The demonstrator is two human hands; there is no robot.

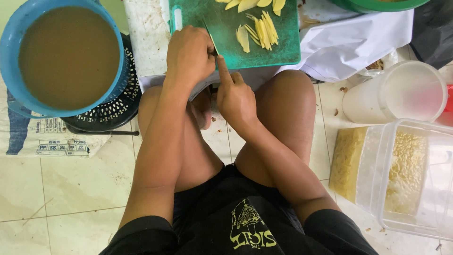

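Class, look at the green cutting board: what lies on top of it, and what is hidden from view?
On the green cutting board lie pale yellow strips. The left hand covers its near-left corner, and the frame's top edge cuts off further slices.

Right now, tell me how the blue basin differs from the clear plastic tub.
The blue basin is round and opaque, the clear plastic tub boxy and see-through. The basin stands upright, full of brown liquid; the tub lies tilted, holding yellowish crumbly stuff. The basin rests on a black perforated stand, the tub on the tiled floor.
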